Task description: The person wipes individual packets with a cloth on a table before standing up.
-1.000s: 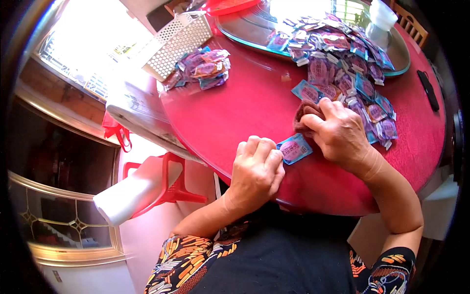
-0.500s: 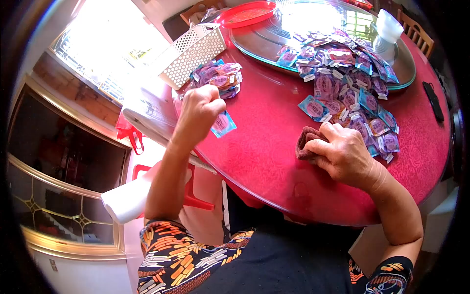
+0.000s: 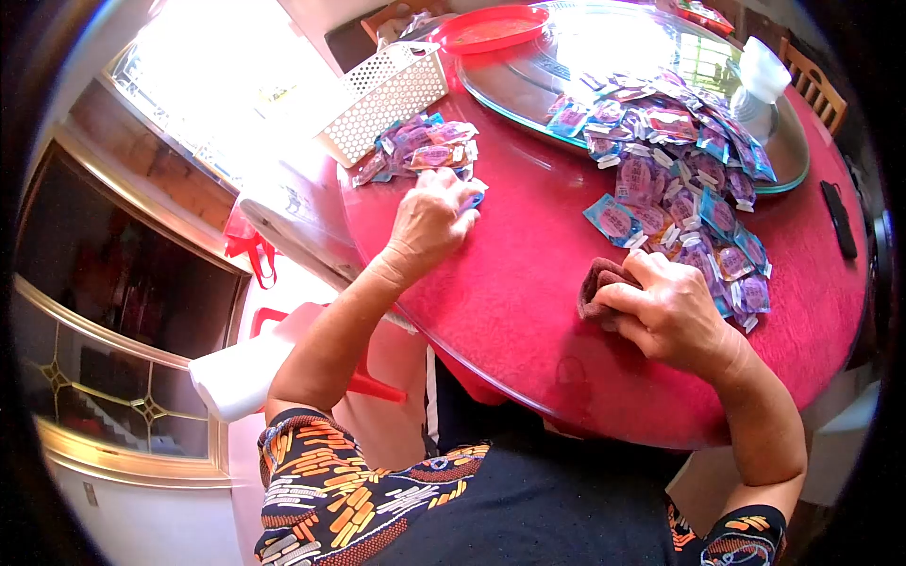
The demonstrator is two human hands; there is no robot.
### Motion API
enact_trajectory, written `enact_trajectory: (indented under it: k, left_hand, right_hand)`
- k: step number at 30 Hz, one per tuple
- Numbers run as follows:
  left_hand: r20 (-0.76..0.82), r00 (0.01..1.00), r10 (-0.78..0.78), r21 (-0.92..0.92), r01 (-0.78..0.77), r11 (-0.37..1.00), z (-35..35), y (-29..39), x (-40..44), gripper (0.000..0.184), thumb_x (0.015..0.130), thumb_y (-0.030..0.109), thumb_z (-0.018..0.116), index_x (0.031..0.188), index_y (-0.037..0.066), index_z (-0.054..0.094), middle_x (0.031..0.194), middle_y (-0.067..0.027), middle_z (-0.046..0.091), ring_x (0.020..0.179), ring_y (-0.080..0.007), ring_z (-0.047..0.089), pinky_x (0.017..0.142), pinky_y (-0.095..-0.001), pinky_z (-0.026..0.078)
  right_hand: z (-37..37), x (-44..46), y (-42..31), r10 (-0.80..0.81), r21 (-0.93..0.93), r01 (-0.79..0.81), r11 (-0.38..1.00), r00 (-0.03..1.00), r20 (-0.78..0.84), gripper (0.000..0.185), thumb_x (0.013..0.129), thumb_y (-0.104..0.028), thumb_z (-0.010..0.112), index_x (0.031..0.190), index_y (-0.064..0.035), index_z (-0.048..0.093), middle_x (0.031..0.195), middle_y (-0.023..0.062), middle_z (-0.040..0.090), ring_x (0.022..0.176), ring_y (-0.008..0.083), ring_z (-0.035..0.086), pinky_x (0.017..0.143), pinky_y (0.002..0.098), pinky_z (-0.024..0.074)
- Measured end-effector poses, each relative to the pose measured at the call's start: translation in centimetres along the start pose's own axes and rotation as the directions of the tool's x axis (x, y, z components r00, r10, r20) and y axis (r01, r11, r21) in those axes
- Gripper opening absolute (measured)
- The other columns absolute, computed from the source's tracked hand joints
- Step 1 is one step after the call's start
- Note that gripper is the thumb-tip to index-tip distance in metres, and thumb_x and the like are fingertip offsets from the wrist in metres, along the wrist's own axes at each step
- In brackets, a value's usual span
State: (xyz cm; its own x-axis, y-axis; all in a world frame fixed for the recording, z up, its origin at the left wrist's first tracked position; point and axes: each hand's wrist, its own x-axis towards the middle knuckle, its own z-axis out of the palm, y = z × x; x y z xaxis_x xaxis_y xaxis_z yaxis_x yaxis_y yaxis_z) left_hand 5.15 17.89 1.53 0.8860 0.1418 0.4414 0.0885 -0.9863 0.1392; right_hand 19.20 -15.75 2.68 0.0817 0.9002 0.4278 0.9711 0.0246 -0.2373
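Note:
My left hand (image 3: pixel 427 229) is over the left part of the round red table (image 3: pixel 528 283), with its fingers bent around a blue and purple packet (image 3: pixel 479 194). Most of that packet is hidden behind the fingers. Just beyond the fingertips lies a small pile of similar packets (image 3: pixel 415 146). My right hand (image 3: pixel 675 307) grips a folded brown cloth (image 3: pixel 599 283) against the tabletop. Close behind and to the right of it spreads a large heap of purple, blue and orange packets (image 3: pixel 661 141) with white tabs, reaching up onto the glass turntable (image 3: pixel 514 104).
A white perforated basket (image 3: pixel 387 104) stands behind the small pile. At the back are a red tray (image 3: pixel 491 30) and stacked white cups (image 3: pixel 763 71). A black remote-like object (image 3: pixel 838 220) lies at the right edge. A red stool (image 3: pixel 377 382) is below left.
My left hand has opened out from a fist and moved right, and the packet beside it has shifted up and right toward the small pile. My right hand still grips the cloth.

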Motion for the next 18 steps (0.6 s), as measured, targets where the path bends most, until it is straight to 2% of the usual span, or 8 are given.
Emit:
enact_trajectory:
  k: [4, 7, 10, 12, 14, 16, 18]
  left_hand:
    - [0.016, 0.993, 0.118, 0.089, -0.119, 0.989, 0.4, -0.7, -1.4, 0.021, 0.093, 0.010, 0.077, 0.113, 0.008, 0.077, 0.113, -0.0120, 0.069, 0.113, -0.0354, 0.064, 0.100, -0.0461, 0.053]
    - [-0.011, 0.997, 0.072, 0.038, -0.072, 0.997, 0.2, -1.8, -0.9, 0.018, 0.093, 0.007, 0.075, 0.110, 0.009, 0.077, 0.112, -0.0111, 0.069, 0.113, -0.0353, 0.065, 0.097, -0.0468, 0.054]
    - [-0.139, 0.983, 0.120, 0.065, -0.111, 0.992, 1.5, -4.7, 0.2, 0.012, 0.093, 0.004, 0.073, 0.103, 0.009, 0.077, 0.109, -0.0104, 0.070, 0.110, -0.0355, 0.065, 0.093, -0.0483, 0.054]
    - [-0.176, 0.971, 0.160, 0.156, -0.133, 0.979, 2.6, -6.2, 0.5, 0.019, 0.089, 0.005, 0.071, 0.104, 0.012, 0.078, 0.112, -0.0092, 0.071, 0.110, -0.0338, 0.065, 0.091, -0.0487, 0.053]
    - [-0.171, 0.976, 0.135, 0.218, -0.096, 0.971, 2.4, -5.6, 0.1, 0.022, 0.088, 0.009, 0.070, 0.107, 0.015, 0.079, 0.113, -0.0071, 0.071, 0.112, -0.0307, 0.066, 0.089, -0.0480, 0.052]
    - [-0.068, 0.993, 0.100, 0.204, -0.084, 0.975, 2.1, -4.9, -0.3, 0.024, 0.090, 0.012, 0.070, 0.112, 0.017, 0.079, 0.114, -0.0055, 0.071, 0.113, -0.0285, 0.066, 0.089, -0.0478, 0.051]
    - [-0.103, 0.983, 0.154, 0.189, -0.132, 0.973, 2.6, -4.1, -1.1, 0.028, 0.090, 0.014, 0.070, 0.116, 0.020, 0.079, 0.113, -0.0054, 0.070, 0.114, -0.0281, 0.065, 0.088, -0.0484, 0.049]
  right_hand:
    - [-0.2, 0.0, 0.0, 0.004, 0.039, -0.004, 0.999, 1.000, 0.000, 0.024, 0.082, -0.021, 0.085, 0.105, -0.0180, 0.076, 0.097, 0.0121, 0.061, 0.086, 0.0335, 0.067, 0.073, 0.0475, 0.0553]
    - [-0.3, 0.1, -0.1, 0.013, 0.037, -0.014, 0.999, 1.000, 0.012, 0.026, 0.080, -0.018, 0.084, 0.105, -0.0177, 0.076, 0.097, 0.0128, 0.061, 0.086, 0.0344, 0.066, 0.074, 0.0480, 0.0549]
    - [-0.5, 0.2, -0.1, 0.022, 0.045, -0.023, 0.999, 1.000, 0.011, 0.027, 0.079, -0.017, 0.084, 0.105, -0.0168, 0.077, 0.096, 0.0132, 0.061, 0.086, 0.0357, 0.065, 0.074, 0.0483, 0.0542]
    - [-0.6, 0.4, -0.1, 0.026, 0.072, -0.029, 0.997, 0.999, 0.034, 0.027, 0.079, -0.017, 0.084, 0.105, -0.0160, 0.077, 0.096, 0.0134, 0.062, 0.086, 0.0366, 0.065, 0.074, 0.0484, 0.0538]
    - [-1.0, 0.8, -0.9, 0.071, 0.118, -0.074, 0.990, 0.997, 0.037, 0.025, 0.079, -0.014, 0.085, 0.102, -0.0130, 0.077, 0.099, 0.0136, 0.065, 0.089, 0.0373, 0.067, 0.075, 0.0491, 0.0536]
    - [-0.8, 0.7, -1.0, 0.077, 0.113, -0.078, 0.991, 0.997, 0.010, 0.024, 0.078, -0.013, 0.086, 0.101, -0.0113, 0.077, 0.097, 0.0136, 0.064, 0.088, 0.0374, 0.067, 0.075, 0.0489, 0.0532]
    - [-1.2, 0.9, -1.3, 0.110, 0.135, -0.116, 0.984, 0.993, 0.047, 0.025, 0.079, -0.013, 0.086, 0.102, -0.0096, 0.077, 0.097, 0.0144, 0.064, 0.088, 0.0377, 0.067, 0.076, 0.0475, 0.0531]
